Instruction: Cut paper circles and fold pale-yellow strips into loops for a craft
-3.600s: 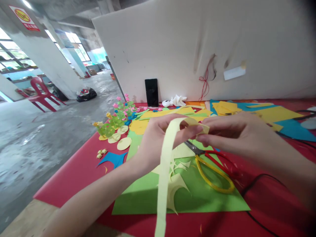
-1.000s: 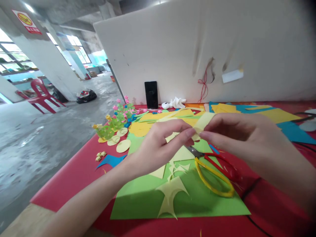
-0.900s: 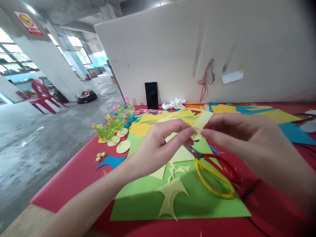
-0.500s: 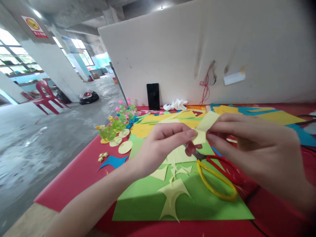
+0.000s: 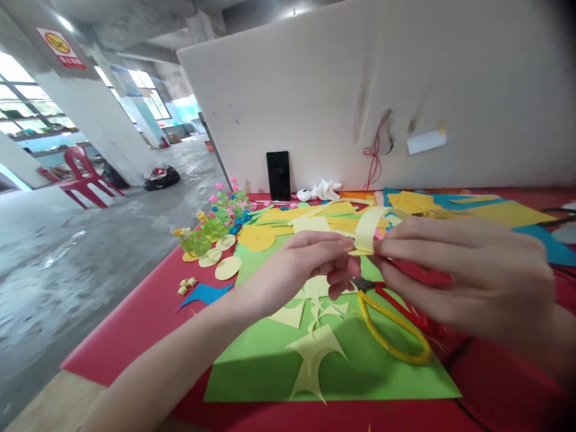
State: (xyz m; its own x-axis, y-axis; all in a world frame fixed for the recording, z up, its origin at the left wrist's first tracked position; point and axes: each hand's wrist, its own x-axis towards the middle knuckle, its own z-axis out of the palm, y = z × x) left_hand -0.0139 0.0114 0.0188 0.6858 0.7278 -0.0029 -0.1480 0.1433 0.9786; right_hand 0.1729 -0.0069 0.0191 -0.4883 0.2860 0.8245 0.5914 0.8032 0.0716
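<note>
A pale yellow paper strip [image 5: 366, 230] is held between my two hands, its upper part curving back to the right. My left hand [image 5: 310, 261] pinches the strip's lower left end between thumb and fingers. On the other side, my right hand [image 5: 450, 264] grips the strip with its fingertips, close to the left ones. Below the hands, scissors [image 5: 396, 333] with yellow and red handles lie on a green sheet [image 5: 252, 372]. Pale yellow offcuts [image 5: 312, 360] rest on that sheet too.
Pale yellow discs [image 5: 228, 268], small folded stars [image 5: 186, 285] and a blue scrap [image 5: 207, 294] lie left on the red table [image 5: 121, 324]. Small paper plants [image 5: 211, 225] stand behind them. A black phone [image 5: 279, 176] leans against the white board [image 5: 315, 102].
The strip has swung from slanting up right to a curved band. My left fingers have shifted slightly lower, and my right hand has turned a little around the strip.
</note>
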